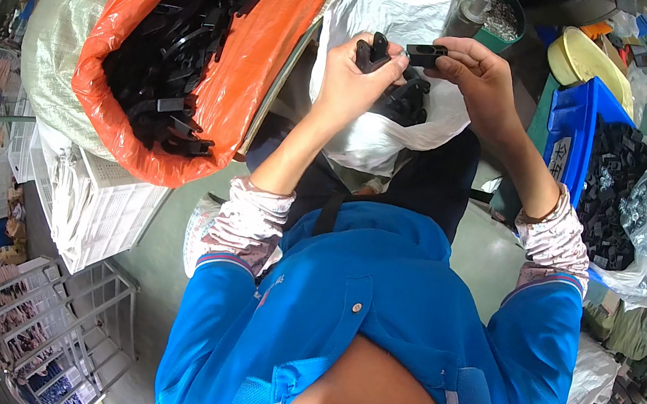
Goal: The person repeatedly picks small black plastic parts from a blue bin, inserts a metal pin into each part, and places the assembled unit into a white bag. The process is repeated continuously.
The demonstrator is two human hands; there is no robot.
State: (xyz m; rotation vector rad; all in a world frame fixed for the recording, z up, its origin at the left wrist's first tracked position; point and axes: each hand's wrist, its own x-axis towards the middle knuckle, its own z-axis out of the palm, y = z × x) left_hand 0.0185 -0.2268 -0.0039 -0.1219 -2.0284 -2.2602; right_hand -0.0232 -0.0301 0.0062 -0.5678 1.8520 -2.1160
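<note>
My left hand [356, 78] is closed around a black plastic part [373, 53] with a rounded, forked end. In my right hand [480, 78], thumb and fingers pinch a small black rectangular plastic piece [425, 55] with a slot in it. The two pieces are close together; whether they touch I cannot tell. Below both hands an open white plastic bag [388, 7] sits between my knees, with several black plastic parts [407, 102] inside.
At the left stands a big sack lined with an orange bag [266, 62], full of long black parts. To the right is a blue bin [582, 135] of small black pieces. White crates [93, 205] and a metal rack [81, 324] stand lower left. Behind the blue bin lies a yellow basin [578, 57].
</note>
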